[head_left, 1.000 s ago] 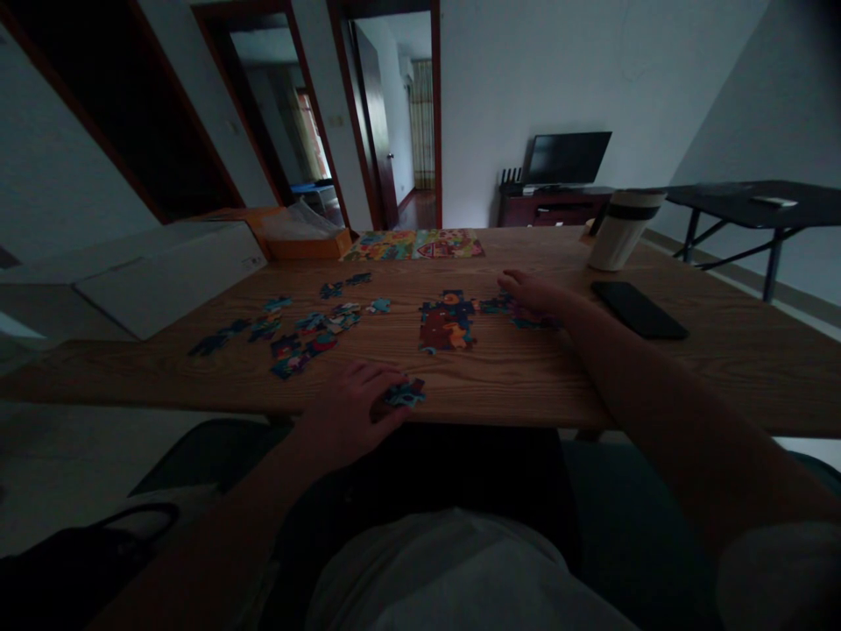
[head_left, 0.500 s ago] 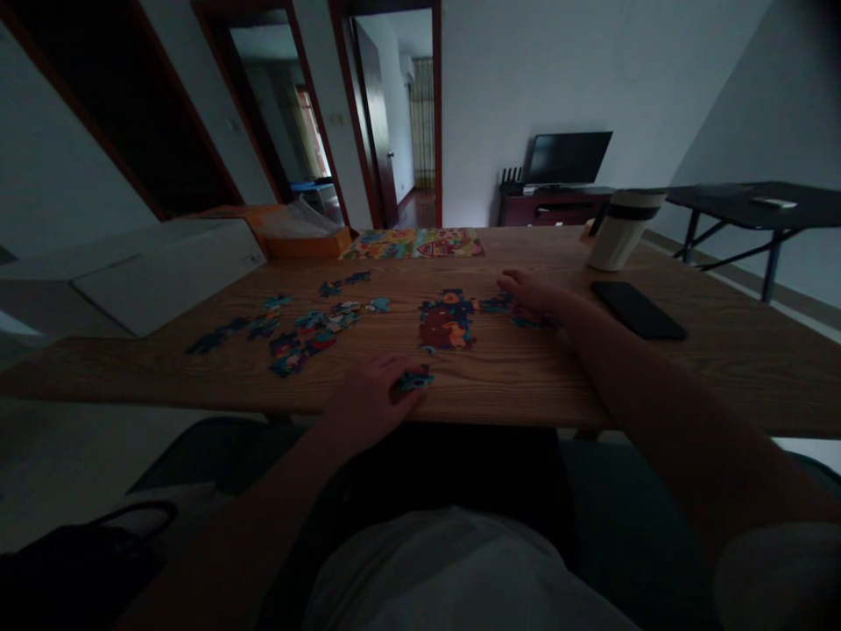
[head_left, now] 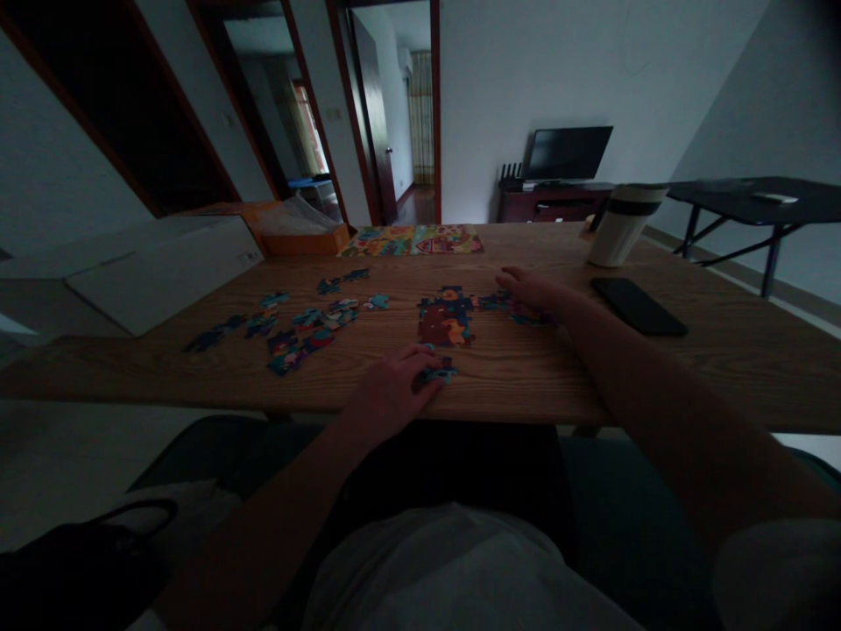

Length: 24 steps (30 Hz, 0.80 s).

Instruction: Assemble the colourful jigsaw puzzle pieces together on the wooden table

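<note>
Near the table's front edge, my left hand has its thumb and fingers closed round a small joined cluster of jigsaw puzzle pieces, blue-green and dark. Just beyond it lies a joined puzzle section with a brown shape and an orange figure. My right hand rests on the table to the right, fingers stretched out over loose puzzle pieces, which it partly covers. More loose pieces are scattered at the left.
A bright picture sheet lies at the far edge, beside an orange box with clear plastic. A white box stands at the left. To the right are a black phone and a pale cup on the wooden table.
My left hand has slid right with the puzzle pieces, bringing them closer below the joined section. My right hand has stayed almost in place.
</note>
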Motion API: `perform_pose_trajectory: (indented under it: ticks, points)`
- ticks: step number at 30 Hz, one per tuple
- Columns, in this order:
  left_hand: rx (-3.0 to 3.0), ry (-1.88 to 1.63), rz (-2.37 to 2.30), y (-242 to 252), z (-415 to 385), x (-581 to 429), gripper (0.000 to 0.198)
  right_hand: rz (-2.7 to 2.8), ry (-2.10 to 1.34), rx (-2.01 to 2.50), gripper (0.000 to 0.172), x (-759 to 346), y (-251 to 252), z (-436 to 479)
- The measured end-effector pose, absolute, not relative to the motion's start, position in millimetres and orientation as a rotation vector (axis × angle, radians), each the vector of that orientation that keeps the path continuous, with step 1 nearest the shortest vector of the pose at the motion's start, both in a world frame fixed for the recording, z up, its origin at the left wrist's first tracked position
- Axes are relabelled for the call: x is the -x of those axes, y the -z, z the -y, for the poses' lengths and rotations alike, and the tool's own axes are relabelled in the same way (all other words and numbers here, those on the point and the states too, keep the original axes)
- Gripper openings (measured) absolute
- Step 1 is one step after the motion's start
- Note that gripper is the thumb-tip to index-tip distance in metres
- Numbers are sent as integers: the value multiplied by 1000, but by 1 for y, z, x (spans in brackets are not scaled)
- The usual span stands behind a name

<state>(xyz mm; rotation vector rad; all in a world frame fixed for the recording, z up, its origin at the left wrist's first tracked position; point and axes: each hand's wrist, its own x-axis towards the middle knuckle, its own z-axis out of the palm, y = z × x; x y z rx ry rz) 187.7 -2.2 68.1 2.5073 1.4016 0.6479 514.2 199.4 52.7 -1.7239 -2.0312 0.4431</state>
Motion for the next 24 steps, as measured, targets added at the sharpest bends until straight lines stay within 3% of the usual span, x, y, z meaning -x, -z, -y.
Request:
perform_pose_trajectory:
  ticks: [8,24]
  points:
    - [-2537,-581,-1394,-76,3,-180,34,2040,-458,1794,65,-507,-64,-188]
    - [-2530,-563,-1347,-84,-13,-202,31,2103,-404,1776,67,-505,-66,-185]
